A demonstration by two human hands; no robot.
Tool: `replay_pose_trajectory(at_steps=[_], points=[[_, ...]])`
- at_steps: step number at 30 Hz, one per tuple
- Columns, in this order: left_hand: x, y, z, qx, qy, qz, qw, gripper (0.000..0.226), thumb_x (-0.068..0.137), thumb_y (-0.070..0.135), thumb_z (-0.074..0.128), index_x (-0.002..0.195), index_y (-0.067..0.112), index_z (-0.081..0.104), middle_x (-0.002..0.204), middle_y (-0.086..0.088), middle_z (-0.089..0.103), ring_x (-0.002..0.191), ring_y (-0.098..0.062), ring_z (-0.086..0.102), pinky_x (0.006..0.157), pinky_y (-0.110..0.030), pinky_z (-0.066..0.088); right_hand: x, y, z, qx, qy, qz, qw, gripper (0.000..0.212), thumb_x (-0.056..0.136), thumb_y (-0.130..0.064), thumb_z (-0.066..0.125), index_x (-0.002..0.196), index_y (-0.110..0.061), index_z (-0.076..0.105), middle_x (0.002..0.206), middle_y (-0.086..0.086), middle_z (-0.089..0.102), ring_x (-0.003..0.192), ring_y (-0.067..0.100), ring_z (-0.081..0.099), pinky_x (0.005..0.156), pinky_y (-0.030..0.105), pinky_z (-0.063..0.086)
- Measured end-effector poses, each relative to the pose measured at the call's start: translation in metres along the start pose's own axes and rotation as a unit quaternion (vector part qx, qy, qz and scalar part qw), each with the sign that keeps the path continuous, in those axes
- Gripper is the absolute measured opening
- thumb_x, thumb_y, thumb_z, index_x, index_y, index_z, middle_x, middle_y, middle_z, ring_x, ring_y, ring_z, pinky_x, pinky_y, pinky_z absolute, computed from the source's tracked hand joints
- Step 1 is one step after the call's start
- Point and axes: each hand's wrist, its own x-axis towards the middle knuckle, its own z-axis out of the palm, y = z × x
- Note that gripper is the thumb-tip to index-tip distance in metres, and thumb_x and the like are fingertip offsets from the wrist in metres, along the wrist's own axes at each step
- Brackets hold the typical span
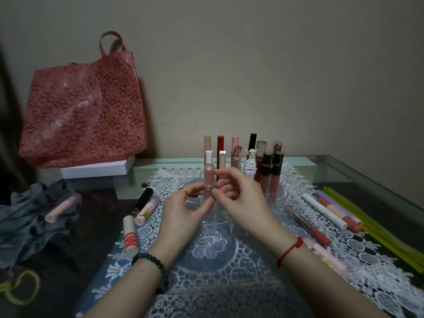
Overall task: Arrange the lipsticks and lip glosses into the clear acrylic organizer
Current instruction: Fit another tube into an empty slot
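Nearby, loose tubes (323, 210) beside the organizer (220, 222).

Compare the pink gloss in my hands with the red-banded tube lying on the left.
The pink gloss stands upright, pinched by the left hand and right hand over the organizer; the red-banded tube lies flat at the lace mat edge, untouched. The pink gloss has a white cap and translucent pale body; the red-banded tube is opaque beige with red stripes. Both are slim tubes not yet in the organizer.
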Motion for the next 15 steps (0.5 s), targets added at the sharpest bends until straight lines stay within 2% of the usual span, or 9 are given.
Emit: replay_pose_trajectory(at_steps=[5,9,13,15], points=[[-0.001,-0.001,-0.001,-0.014,0.001,-0.004,1.0,0.032,0.071,0.027,0.073,0.096,0.041,0.058,0.091,0.026,0.063,0.089,0.01,0.056,0.074,-0.004,0.041,0.002,-0.01,-0.016,-0.007,0.047,-0.026,0.999,0.031,0.081,-0.009,0.061,0.11,-0.02,0.056,0.086,-0.011,0.058,0.075,-0.005,0.057,0.066,0.007,0.048],[-0.001,-0.001,0.0,-0.017,0.025,-0.005,1.0,0.044,0.071,0.03,0.072,0.112,0.031,0.056,0.098,0.021,0.062,0.094,0.008,0.054,0.076,-0.007,0.041,0.006,-0.02,-0.044,0.031,0.106,-0.041,0.993,0.029,0.081,-0.004,0.061,0.106,-0.019,0.058,0.088,-0.004,0.062,0.077,0.007,0.061,0.071,0.015,0.054],[0.002,0.007,-0.005,-0.036,0.048,0.013,0.998,0.044,0.072,0.043,0.064,0.113,0.03,0.055,0.098,0.021,0.06,0.093,0.008,0.055,0.077,-0.001,0.04,0.004,-0.017,-0.064,0.054,0.146,-0.047,0.987,0.027,0.081,-0.004,0.062,0.102,-0.021,0.06,0.085,-0.004,0.063,0.074,0.003,0.06,0.068,0.011,0.051],[0.008,0.012,-0.012,-0.042,0.071,0.026,0.996,0.042,0.072,0.049,0.059,0.11,0.03,0.056,0.097,0.02,0.06,0.093,0.006,0.055,0.077,-0.006,0.043,0.001,-0.012,-0.068,0.053,0.148,-0.039,0.987,0.028,0.081,-0.003,0.061,0.101,-0.022,0.059,0.084,-0.004,0.063,0.072,0.001,0.059,0.066,0.01,0.051]])
